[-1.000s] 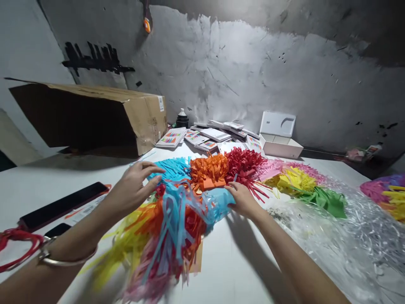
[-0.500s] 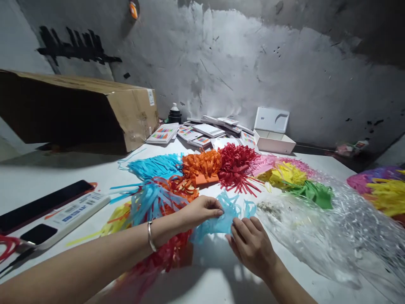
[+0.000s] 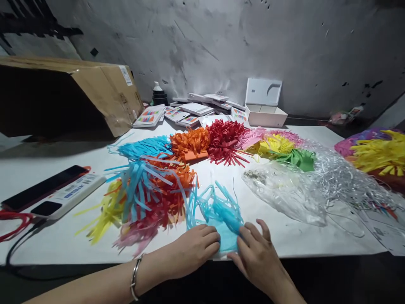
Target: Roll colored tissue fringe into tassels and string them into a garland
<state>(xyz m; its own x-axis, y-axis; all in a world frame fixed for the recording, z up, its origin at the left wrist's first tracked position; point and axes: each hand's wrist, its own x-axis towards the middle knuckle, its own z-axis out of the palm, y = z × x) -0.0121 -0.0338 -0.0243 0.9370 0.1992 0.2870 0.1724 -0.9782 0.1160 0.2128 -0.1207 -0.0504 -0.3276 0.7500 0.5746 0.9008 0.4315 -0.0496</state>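
Right, I have both hands low at the near edge of the white worktop (image 3: 218, 175), working on one light-blue tissue-paper fringe (image 3: 228, 238). It lies between them, its solid band nearest me and its loose strips fanning away towards the wall. My left hand (image 3: 196, 249), with a silver bracelet (image 3: 134, 274) at the wrist, has its fingers curled closed on the band's left side — the thumb is hidden. My right hand (image 3: 257, 257) touches the other side with bent, partly spread fingers, one raised clear and the thumb low by the near edge; whether they pinch the paper, I cannot tell.

Just left of the fringe sits a multicoloured tassel bundle (image 3: 139, 190) in blue, orange, red, pink and yellow. Behind lies a row of fringed paper: blue (image 3: 145, 147), orange (image 3: 193, 143), dark red (image 3: 226, 139), then pink, yellow and green. A clear plastic bag (image 3: 284, 198) rests to the right, beside silver shred (image 3: 341, 173). Further back I see flat printed boxes (image 3: 196, 109) heaped loosely — an open white box (image 3: 265, 115) stands beside them.
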